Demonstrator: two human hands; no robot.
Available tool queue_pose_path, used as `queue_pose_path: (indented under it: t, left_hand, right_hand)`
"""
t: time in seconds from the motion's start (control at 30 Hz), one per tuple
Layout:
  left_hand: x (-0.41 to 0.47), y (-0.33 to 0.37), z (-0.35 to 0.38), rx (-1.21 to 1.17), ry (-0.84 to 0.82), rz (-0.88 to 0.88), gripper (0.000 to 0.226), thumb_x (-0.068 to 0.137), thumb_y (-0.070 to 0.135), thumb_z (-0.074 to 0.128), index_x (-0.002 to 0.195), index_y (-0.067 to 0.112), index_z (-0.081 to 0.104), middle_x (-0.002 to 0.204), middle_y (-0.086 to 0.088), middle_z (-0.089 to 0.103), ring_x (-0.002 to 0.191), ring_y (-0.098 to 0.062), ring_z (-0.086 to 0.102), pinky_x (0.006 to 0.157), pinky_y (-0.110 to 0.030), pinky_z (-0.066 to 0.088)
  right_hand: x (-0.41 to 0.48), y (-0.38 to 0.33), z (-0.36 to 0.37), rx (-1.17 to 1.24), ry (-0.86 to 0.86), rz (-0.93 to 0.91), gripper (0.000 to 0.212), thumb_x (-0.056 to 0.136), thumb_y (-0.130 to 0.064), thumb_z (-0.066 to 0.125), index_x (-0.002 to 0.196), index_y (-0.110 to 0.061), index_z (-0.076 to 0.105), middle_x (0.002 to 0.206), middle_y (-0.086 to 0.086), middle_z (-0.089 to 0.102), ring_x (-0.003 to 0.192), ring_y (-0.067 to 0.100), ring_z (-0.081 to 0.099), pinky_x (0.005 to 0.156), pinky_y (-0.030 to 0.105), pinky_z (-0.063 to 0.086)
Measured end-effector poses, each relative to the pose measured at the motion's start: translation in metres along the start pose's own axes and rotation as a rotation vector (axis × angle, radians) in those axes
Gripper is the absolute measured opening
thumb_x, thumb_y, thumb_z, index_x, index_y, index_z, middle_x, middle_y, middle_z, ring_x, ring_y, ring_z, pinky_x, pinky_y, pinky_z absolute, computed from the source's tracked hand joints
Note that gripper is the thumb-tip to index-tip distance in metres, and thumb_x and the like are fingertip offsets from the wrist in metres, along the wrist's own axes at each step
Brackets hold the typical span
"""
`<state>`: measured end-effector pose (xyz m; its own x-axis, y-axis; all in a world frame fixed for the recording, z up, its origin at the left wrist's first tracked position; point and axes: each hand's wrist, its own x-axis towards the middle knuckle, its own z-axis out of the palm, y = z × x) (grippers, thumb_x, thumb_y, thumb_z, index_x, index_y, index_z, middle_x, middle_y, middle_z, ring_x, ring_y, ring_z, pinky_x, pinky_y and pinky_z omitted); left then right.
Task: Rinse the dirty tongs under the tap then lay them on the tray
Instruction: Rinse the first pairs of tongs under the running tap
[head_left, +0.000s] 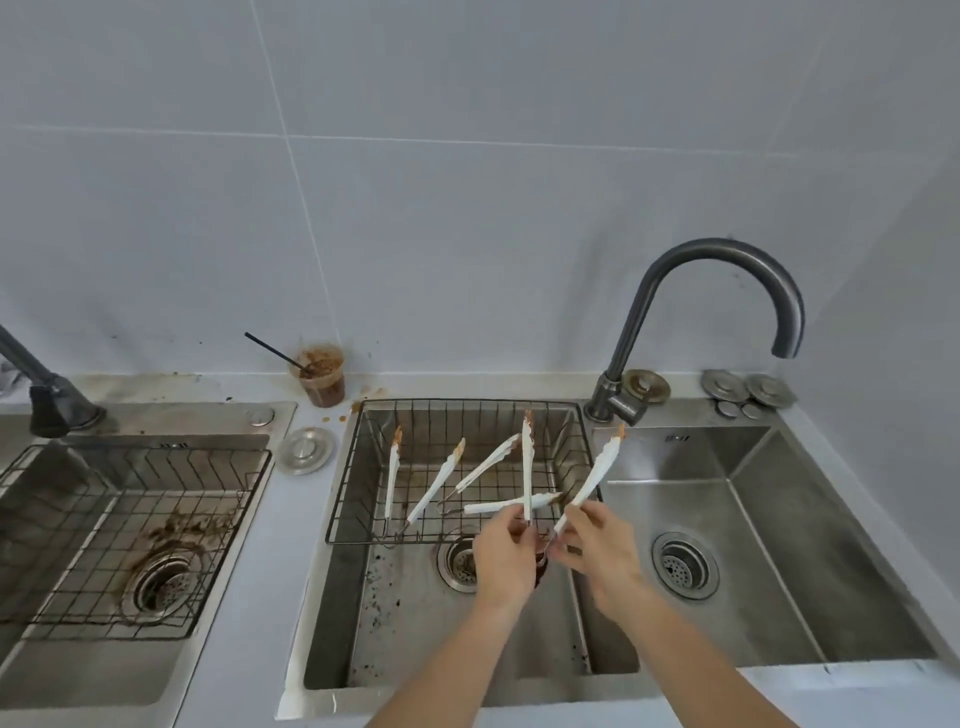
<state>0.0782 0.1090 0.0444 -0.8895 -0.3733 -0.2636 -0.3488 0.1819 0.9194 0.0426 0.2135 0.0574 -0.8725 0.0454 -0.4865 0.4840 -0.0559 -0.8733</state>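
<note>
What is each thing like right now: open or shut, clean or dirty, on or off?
held tongs: spread open, tips dirty
left hand: pinches one tong arm
right hand: pinches the other arm
basket tongs: tips dirty
tap: off, no water
cup: lidless, brown sauce inside

Soft, even, cool light leaves the wall (467, 182) pale and flat, with faint shadows inside the sink (810, 545) and a dull sheen on its steel. The picture is slightly soft throughout, with the tongs (597, 467), left hand (506, 558) and right hand (602, 551) a little smeared. The wide lens bows straight edges toward the borders, most plainly the counter (291, 519).
</note>
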Motion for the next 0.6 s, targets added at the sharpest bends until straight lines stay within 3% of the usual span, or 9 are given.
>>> queue_pose_path:
  t: [0.1,0.17,0.23,0.3,0.37,0.47,0.6]
  left_hand:
    - [-0.017,0.007,0.026,0.019,-0.073,0.044,0.023,0.091,0.004,0.053,0.104,0.018,0.066,0.069,0.007,0.064,0.064,-0.012,0.063,0.069,-0.026,0.054]
    - [-0.024,0.012,0.044,0.032,-0.129,0.048,0.015,0.092,0.012,0.054,0.098,0.023,0.062,0.069,0.007,0.064,0.061,-0.013,0.063,0.07,-0.031,0.057]
    - [-0.027,0.018,0.061,0.048,-0.201,0.034,0.011,0.091,0.025,0.057,0.101,0.023,0.062,0.074,0.003,0.068,0.064,-0.015,0.066,0.067,-0.03,0.057]
    - [-0.027,0.023,0.082,0.109,-0.281,0.033,0.022,0.087,0.04,0.059,0.102,0.023,0.062,0.081,0.001,0.07,0.072,-0.016,0.068,0.069,-0.03,0.057]
    - [-0.028,0.03,0.107,0.12,-0.324,0.027,0.024,0.085,0.043,0.062,0.098,0.023,0.062,0.081,0.001,0.07,0.067,-0.012,0.068,0.057,-0.024,0.056]
    - [-0.028,0.038,0.146,0.109,-0.292,0.0,0.024,0.085,0.039,0.065,0.093,0.017,0.061,0.075,0.0,0.068,0.055,-0.004,0.063,0.038,-0.011,0.044]
    - [-0.026,0.045,0.191,0.116,-0.207,-0.014,0.017,0.087,0.033,0.064,0.09,0.016,0.061,0.075,-0.002,0.068,0.053,-0.005,0.065,0.038,-0.015,0.049]
  right_hand:
    - [-0.008,0.002,-0.035,-0.042,0.051,-0.043,0.01,0.094,-0.007,0.052,0.087,-0.005,0.059,0.075,0.016,0.062,0.061,0.024,0.065,0.058,0.034,0.058]
    - [-0.01,0.003,-0.06,-0.072,0.079,-0.054,0.009,0.094,-0.007,0.052,0.091,-0.001,0.058,0.074,0.015,0.063,0.056,0.021,0.066,0.055,0.032,0.057]
    - [-0.009,0.004,-0.082,-0.09,0.092,-0.057,0.01,0.094,-0.008,0.053,0.095,0.0,0.059,0.081,0.019,0.066,0.063,0.026,0.069,0.061,0.037,0.06]
    - [-0.006,0.005,-0.103,-0.11,0.114,-0.068,0.01,0.093,-0.007,0.053,0.095,-0.001,0.06,0.086,0.02,0.068,0.07,0.03,0.07,0.07,0.046,0.06]
    - [-0.002,0.005,-0.124,-0.137,0.147,-0.077,0.008,0.092,-0.006,0.052,0.091,-0.002,0.059,0.082,0.017,0.067,0.071,0.029,0.07,0.073,0.047,0.06]
    - [0.01,0.004,-0.156,-0.143,0.149,-0.082,0.008,0.093,-0.004,0.051,0.091,-0.002,0.059,0.078,0.012,0.066,0.066,0.022,0.069,0.068,0.039,0.06]
    - [0.035,0.0,-0.194,-0.159,0.122,-0.052,0.008,0.092,-0.008,0.054,0.092,-0.005,0.062,0.077,0.011,0.067,0.068,0.025,0.07,0.073,0.042,0.06]
